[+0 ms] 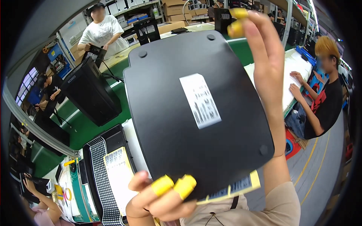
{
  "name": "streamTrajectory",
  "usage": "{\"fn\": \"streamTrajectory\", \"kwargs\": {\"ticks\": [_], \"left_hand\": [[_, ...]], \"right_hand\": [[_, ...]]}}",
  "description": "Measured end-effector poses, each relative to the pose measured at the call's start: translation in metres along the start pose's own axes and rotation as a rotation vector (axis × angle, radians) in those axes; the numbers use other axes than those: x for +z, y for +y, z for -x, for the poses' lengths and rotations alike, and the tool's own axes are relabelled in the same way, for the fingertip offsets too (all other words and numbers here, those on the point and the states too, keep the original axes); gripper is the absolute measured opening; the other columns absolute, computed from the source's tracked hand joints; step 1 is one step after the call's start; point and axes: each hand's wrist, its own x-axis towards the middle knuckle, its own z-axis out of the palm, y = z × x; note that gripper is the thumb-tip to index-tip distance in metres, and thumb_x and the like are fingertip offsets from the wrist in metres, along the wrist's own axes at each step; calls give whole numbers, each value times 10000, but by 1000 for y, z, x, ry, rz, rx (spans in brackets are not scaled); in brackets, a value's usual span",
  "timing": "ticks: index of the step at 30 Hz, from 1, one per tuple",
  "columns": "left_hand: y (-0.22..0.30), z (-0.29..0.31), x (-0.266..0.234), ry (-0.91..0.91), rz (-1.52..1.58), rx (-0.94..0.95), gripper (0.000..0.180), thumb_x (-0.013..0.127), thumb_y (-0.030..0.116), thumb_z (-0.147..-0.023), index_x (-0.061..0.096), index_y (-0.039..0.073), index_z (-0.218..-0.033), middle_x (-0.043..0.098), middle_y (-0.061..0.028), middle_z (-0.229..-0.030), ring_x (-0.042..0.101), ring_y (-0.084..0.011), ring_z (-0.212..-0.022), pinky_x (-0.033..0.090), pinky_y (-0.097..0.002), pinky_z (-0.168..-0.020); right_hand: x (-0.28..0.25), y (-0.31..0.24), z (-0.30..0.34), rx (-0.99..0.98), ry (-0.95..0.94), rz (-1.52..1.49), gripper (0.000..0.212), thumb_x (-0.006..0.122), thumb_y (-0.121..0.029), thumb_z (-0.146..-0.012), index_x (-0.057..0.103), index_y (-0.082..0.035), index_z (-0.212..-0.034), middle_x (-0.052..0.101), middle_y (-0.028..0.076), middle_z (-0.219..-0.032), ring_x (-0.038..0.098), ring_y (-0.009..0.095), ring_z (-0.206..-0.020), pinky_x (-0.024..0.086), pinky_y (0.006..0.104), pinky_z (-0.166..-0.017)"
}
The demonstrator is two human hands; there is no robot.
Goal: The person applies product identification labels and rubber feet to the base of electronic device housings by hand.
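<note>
Gripping black panel [201, 145] by lower edge with left hand [170, 201] closed on it | holding panel before body, label [201, 103] facing camera | part-curling right hand [264, 56] beyond upper-right corner; unable to tell gap or contents

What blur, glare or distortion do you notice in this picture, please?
In the head view, the right grip is blurred and the white label looks soft; the dark panel shows a faint sheen toward its upper edge; also in the head view, the metal rail at left bows with fisheye distortion, and the corners fall to black.
</note>
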Motion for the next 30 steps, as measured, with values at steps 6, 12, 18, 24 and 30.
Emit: {"fn": "streamTrajectory", "kwargs": {"ticks": [6,12,18,24,30], "left_hand": [[-43,-15,-13,-210,127,-247,98,675,279,-770,647,196,-812,536,-177,-1186,464,-379,-1185,295,-545,-1058],[-73,-10,-29,-2,24,-344,304,487,310,-969,580,59,-826,408,-171,-1372,406,-364,-1323,293,-482,-1115],[-84,-9,-43,70,-29,-379,272,479,290,-977,604,63,-895,419,-146,-1365,457,-325,-1292,375,-428,-1073],[-91,-12,-44,87,-25,-374,268,499,299,-978,615,70,-898,443,-152,-1341,476,-313,-1277,400,-408,-1047],[-98,-12,-39,76,15,-367,283,524,314,-968,618,72,-854,491,-166,-1294,473,-292,-1262,353,-406,-1061]], "right_hand": [[43,34,79,229,-143,-607,835,526,-619,-880,299,-23,-1420,544,111,-1197,499,184,-1132,359,328,-1008],[80,50,56,193,-4,-541,710,776,-151,-810,342,-86,-1368,582,89,-1129,558,146,-1032,443,290,-918],[70,112,7,270,159,-471,571,754,-249,-841,445,-89,-1294,625,79,-969,629,127,-836,529,233,-725],[35,160,-19,-22,367,16,511,767,-209,-833,503,-68,-1246,598,62,-1006,586,112,-891,484,232,-793],[3,200,-9,-258,444,669,498,784,-271,-806,552,-67,-1198,574,123,-1054,560,278,-1002,457,353,-893]]}}
